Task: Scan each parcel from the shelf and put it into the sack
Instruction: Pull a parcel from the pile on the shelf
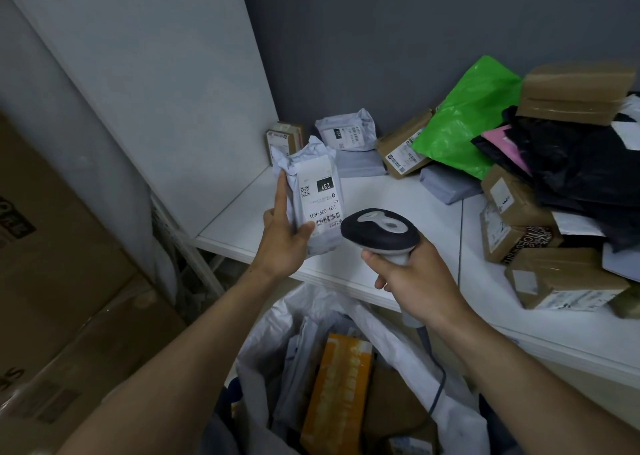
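**A:** Where is the parcel (313,181)?

**B:** In the left hand (284,243), held upright above the front left part of the shelf (381,198). It is grey, and its label (320,200) faces the camera and shows 231.

**A:** How do the fingers sit on it?

**B:** The thumb (306,230) presses the front face, at the label's lower left corner. The index finger (281,191) lies straight up the parcel's left edge. The other fingers go behind the parcel and are hidden. The hand clamps it with the thumb in front and the rest behind.

**A:** And the right hand (415,281)?

**B:** Its fingers are curled tight round the handle of the scanner (379,231). The scanner's head sits just beside the parcel's lower right corner, and I cannot tell whether they touch. Its cable (439,382) drops below the wrist, over the sack.

**A:** The sack (322,302)?

**B:** It is white and stands open below both hands, in front of the shelf's edge. Inside are 1 orange box (341,389) and some grey packets (298,368).

**A:** What else is on the shelf?

**B:** At the back are 2 grey parcels (348,132), stacked, and a small box (284,139) in the corner. To the right is a pile: a green bag (464,122), brown boxes (564,278) and black bags (581,163).
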